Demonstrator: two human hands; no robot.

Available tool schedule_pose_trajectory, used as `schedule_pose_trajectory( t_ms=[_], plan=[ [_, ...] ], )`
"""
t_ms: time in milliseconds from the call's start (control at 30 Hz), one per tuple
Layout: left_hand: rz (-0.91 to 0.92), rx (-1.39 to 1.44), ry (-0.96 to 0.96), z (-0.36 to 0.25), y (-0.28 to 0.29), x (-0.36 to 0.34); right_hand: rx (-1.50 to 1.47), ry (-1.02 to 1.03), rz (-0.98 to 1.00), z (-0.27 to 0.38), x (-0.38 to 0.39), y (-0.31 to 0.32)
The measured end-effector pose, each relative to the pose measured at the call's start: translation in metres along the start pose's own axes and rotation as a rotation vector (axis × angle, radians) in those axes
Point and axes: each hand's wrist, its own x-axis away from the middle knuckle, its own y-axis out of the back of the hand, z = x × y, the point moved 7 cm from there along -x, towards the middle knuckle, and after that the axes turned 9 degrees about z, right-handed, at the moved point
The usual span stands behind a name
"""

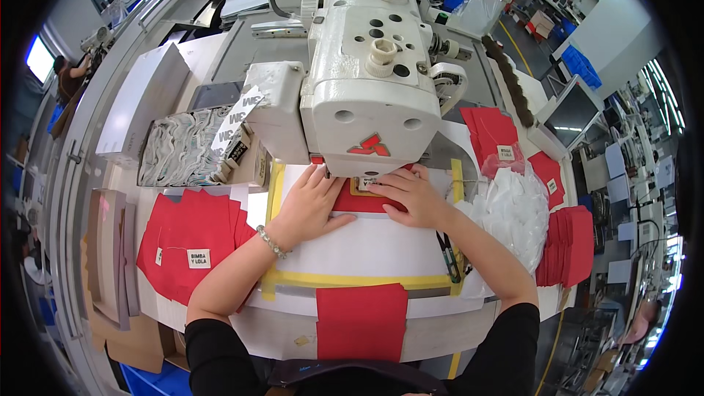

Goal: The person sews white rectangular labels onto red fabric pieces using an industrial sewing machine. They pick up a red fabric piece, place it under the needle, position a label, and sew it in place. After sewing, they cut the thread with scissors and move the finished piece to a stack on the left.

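Observation:
Under the white sewing machine head (363, 66) lies a red fabric piece (363, 202) with a small pale label (364, 183), on a white sheet (381, 249) edged by yellow tape. My left hand (308, 205), a beaded bracelet at its wrist, lies with fingers stretched out on the piece's left side, their tips partly under the machine head. My right hand (414, 198) lies with fingers apart on the piece's right side, beside and partly over the label. Black thread snips (447, 257) lie below my right wrist.
Red piles (161, 249) (565, 246) flank me; another red piece (359, 323) lies in front. A box of label strips (183, 147) and white boxes (139, 103) stand left, a plastic bundle (506, 227) and small screen (568, 117) right. Other people (70, 73) (642, 319) appear at both edges.

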Motion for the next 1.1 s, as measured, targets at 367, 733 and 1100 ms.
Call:
schedule_pose_trajectory(
  t_ms=[367, 733, 1100],
  plan=[
    [0.011, 0.011, -0.023, -0.003, 0.002, -0.003, -0.007, -0.011, -0.015, 0.003, 0.003, 0.000],
    [-0.012, -0.010, -0.022, -0.004, 0.011, -0.009, -0.047, -0.011, -0.053, -0.001, 0.002, -0.001],
    [0.062, 0.108, 0.042, 0.012, 0.007, -0.021, -0.023, -0.008, -0.096, -0.017, -0.009, 0.004]
  ],
)
